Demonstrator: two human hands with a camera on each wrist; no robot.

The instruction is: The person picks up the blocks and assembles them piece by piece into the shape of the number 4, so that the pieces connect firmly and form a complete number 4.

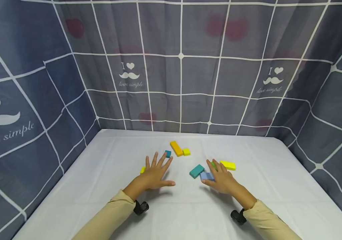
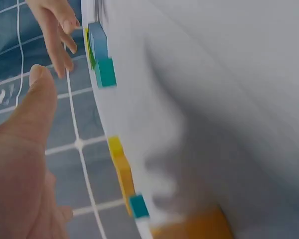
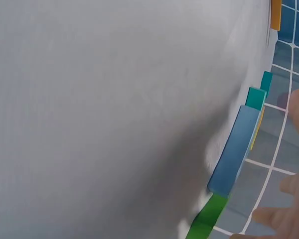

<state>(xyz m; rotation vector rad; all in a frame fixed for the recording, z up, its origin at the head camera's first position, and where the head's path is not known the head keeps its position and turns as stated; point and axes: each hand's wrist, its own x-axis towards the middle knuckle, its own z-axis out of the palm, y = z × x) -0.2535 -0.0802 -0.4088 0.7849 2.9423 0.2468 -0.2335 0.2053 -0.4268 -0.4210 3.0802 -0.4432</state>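
My left hand [image 1: 153,175] hovers over the table with fingers spread, holding nothing. Past its fingertips lie a small teal block [image 1: 168,154], an orange block [image 1: 176,148] and a small yellow block [image 1: 186,152]. Another yellow block [image 1: 142,170] peeks out at its left, mostly hidden. The left wrist view also shows an orange block [image 2: 194,229] low in the picture. Fingers extended, my right hand [image 1: 223,181] is above a blue block [image 1: 207,176] and a green block [image 1: 214,165], partly covering both. A teal block [image 1: 197,171] and a yellow block [image 1: 228,165] lie nearby.
A white cloth covers the table [image 1: 183,216]. Dark grey-blue curtains [image 1: 161,73] with white grid lines enclose its back and sides. Each wrist wears a black camera, one at the left cuff [image 1: 141,207] and one at the right cuff [image 1: 238,216].
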